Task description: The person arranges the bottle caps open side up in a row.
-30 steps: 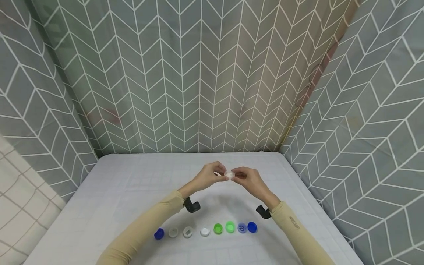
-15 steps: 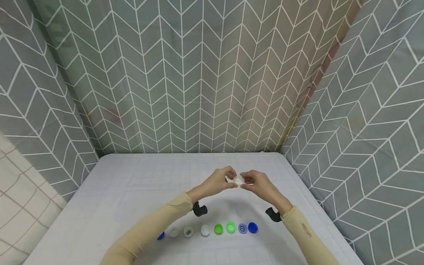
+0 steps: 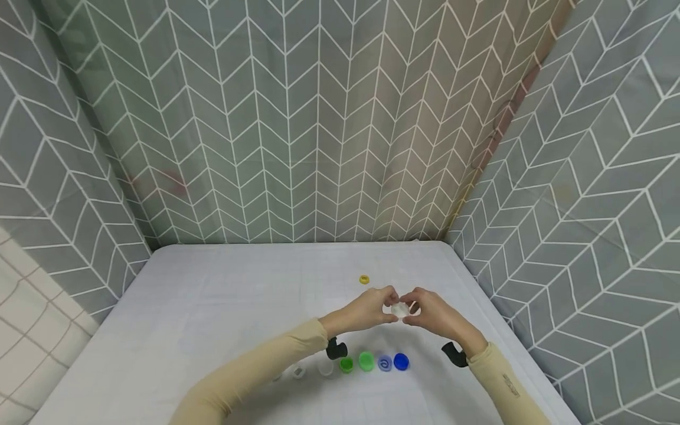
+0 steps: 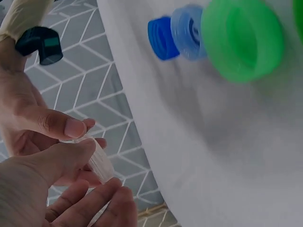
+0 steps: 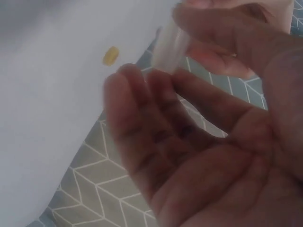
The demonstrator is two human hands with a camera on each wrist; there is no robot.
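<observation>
Between both hands, above the right part of the table, is a translucent white bottle cap [image 3: 400,310]. My left hand [image 3: 370,309] pinches one side of the cap with thumb and fingers. From the other side my right hand [image 3: 437,314] pinches it too. In the left wrist view the cap [image 4: 100,161] is tilted, its ribbed edge partly covered by fingers. The right wrist view shows the cap [image 5: 169,46] at the tips of thumb and fingers. A small yellow cap [image 3: 363,279] lies on the table beyond the hands.
A row of caps lies nearer the body: green [image 3: 346,365], light green [image 3: 366,361], light blue [image 3: 385,362] and blue [image 3: 401,361]. White caps [image 3: 326,368] are partly behind the left sleeve. Patterned curtains [image 3: 319,118] surround the white table [image 3: 223,295].
Both hands have moved right and nearer the body with the white bottle cap. The yellow cap, hidden behind the left hand before, now shows. The left sleeve covers more of the row's left end.
</observation>
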